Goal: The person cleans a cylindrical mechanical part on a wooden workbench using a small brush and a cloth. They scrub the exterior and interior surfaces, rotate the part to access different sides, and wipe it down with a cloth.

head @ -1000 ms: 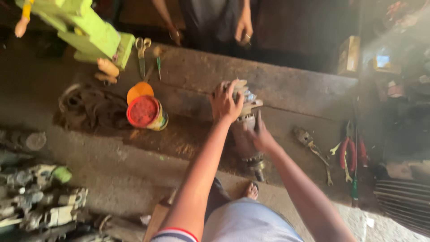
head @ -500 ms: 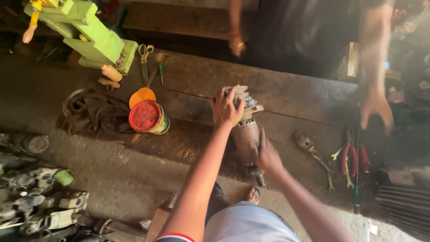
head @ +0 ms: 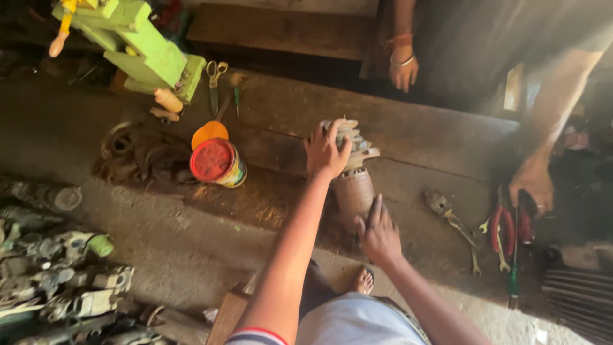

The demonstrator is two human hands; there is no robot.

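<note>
Fingers [head: 332, 137] of the left hand [head: 324, 153] are curled down and clamped over the finned top end of the motor armature [head: 353, 185], which stands tilted on the wooden desk [head: 421, 137], its winding body leaning toward the person. Lower down, the right hand [head: 378, 235] lies against the base of the armature with its fingers [head: 377, 211] held together and laid flat rather than wrapped round it, so it braces more than it grips. The shaft end is hidden behind that hand.

Left of the armature stands a red-lidded tin [head: 217, 163] with an orange lid [head: 209, 133] just behind it, then a heap of dark rag and wire [head: 137, 156], scissors [head: 214, 80] and a green wooden jig [head: 143, 51]. To the right lie a small wrench [head: 447, 214] and red-handled pliers [head: 507, 227], where another person's hand [head: 531, 182] reaches down beside them; a second hand [head: 402, 67] of theirs hangs at the far edge of the desk.

As I see it, the risk lies in that leaning pose: only the top is really gripped, so if the flat lower hand slips, the base could skid along the worn plank and the piece could roll off the near edge toward the bare foot [head: 363, 280] below. The fins might also bite into the left palm under pressure.
</note>
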